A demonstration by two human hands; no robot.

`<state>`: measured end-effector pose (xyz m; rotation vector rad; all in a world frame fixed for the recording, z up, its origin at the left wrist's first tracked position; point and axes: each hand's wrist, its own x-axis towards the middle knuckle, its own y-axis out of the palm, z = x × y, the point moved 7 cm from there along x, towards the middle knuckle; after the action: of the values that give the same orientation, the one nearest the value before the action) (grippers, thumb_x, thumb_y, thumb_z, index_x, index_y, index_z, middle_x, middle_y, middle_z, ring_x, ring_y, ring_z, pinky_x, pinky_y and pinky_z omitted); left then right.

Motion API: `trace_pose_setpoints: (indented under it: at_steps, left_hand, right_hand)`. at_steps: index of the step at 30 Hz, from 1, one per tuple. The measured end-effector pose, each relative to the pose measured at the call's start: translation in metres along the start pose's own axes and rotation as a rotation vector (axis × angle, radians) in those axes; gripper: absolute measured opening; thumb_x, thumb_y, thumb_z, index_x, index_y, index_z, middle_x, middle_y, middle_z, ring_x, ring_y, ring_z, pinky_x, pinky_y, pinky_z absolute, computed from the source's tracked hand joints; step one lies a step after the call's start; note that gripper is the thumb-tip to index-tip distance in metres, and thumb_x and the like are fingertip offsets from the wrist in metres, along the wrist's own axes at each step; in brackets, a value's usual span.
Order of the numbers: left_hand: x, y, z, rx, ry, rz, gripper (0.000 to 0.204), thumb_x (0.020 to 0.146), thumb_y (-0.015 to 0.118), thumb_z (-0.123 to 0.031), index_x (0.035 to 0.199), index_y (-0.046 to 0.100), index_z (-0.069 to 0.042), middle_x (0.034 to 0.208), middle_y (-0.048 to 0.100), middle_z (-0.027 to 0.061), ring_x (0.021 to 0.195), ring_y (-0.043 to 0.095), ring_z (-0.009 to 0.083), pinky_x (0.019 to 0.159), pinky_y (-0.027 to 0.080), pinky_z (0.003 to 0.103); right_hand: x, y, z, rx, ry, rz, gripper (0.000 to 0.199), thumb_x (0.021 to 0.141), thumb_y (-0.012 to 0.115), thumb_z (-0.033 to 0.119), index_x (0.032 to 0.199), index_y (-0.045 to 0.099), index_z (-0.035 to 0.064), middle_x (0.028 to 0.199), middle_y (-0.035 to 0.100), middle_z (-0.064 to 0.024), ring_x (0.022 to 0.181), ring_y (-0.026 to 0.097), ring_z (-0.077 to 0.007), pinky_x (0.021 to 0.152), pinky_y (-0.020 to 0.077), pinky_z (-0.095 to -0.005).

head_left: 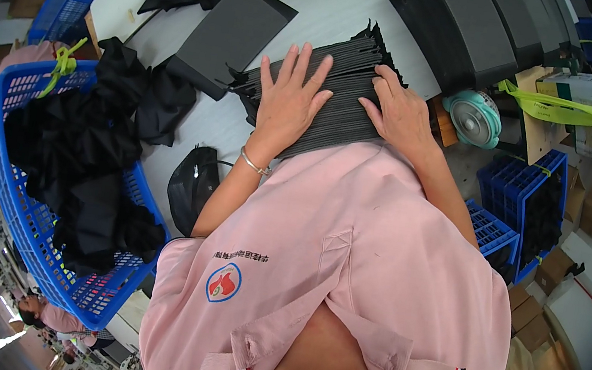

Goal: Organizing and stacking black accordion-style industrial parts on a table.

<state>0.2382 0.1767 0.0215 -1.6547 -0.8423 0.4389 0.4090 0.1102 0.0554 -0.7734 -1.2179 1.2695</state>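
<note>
A thick stack of black fabric pieces (331, 125) lies on the table against my front, its many layered edges showing as fine ridges. My left hand (291, 97) rests on the stack's left part with fingers stretched out and apart. On the right side of the stack lies my right hand (400, 116), its fingers bent over the upper right edge and the thumb held apart from them. Neither hand visibly holds a piece off the stack. Just left of the stack is a flat dark grey panel (233, 36).
A blue plastic basket (13, 122) heaped with black fabric (80, 162) stands at the left. Black cloth lies at the table's far left. A small black pouch (192, 184) is by my left forearm. At the right are dark panel stacks (458, 30), a teal fan (473, 119) and blue crates (512, 181).
</note>
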Motion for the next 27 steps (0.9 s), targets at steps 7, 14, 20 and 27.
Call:
trace_pose_setpoints:
  at_steps: [7, 14, 20, 27]
  left_hand:
    - [0.0006, -0.0008, -0.0014, 0.011, 0.016, 0.01, 0.047, 0.107, 0.05, -0.044, 0.154, 0.048, -0.044, 0.166, 0.035, 0.0146, 0.154, 0.029, 0.0347, 0.121, 0.014, 0.067]
    - [0.0011, -0.0013, -0.0027, 0.019, 0.016, 0.012, 0.047, 0.106, 0.05, -0.045, 0.153, 0.049, -0.044, 0.165, 0.035, 0.015, 0.154, 0.03, 0.0347, 0.121, 0.014, 0.067]
    - [0.0006, -0.0023, -0.0031, 0.011, 0.022, 0.007, 0.047, 0.107, 0.05, -0.044, 0.153, 0.048, -0.044, 0.165, 0.036, 0.015, 0.154, 0.03, 0.0351, 0.121, 0.014, 0.068]
    - [-0.0002, -0.0027, -0.0027, 0.007, 0.02, -0.001, 0.046, 0.107, 0.049, -0.045, 0.153, 0.049, -0.044, 0.165, 0.036, 0.0149, 0.154, 0.031, 0.0352, 0.121, 0.014, 0.067]
  right_hand:
    - [-0.001, 0.0013, 0.0007, -0.022, 0.003, -0.024, 0.055, 0.092, 0.073, 0.03, 0.136, 0.055, 0.0026, 0.128, 0.06, -0.0108, 0.069, 0.067, -0.0215, 0.066, 0.0541, -0.0352]
    - [0.0001, 0.0059, 0.0051, -0.116, 0.022, -0.024, 0.061, 0.094, 0.07, 0.035, 0.141, 0.054, -0.0014, 0.129, 0.058, -0.0099, 0.066, 0.063, -0.0199, 0.064, 0.0521, -0.0343]
    - [0.0023, 0.0075, 0.0055, -0.122, 0.048, -0.002, 0.061, 0.096, 0.069, 0.036, 0.14, 0.055, -0.0022, 0.123, 0.058, -0.0105, 0.066, 0.063, -0.0197, 0.064, 0.0525, -0.0348]
    - [0.0018, 0.0059, 0.0055, -0.089, 0.054, -0.008, 0.058, 0.094, 0.071, 0.035, 0.137, 0.057, -0.001, 0.123, 0.057, -0.011, 0.07, 0.066, -0.0208, 0.066, 0.0539, -0.0357]
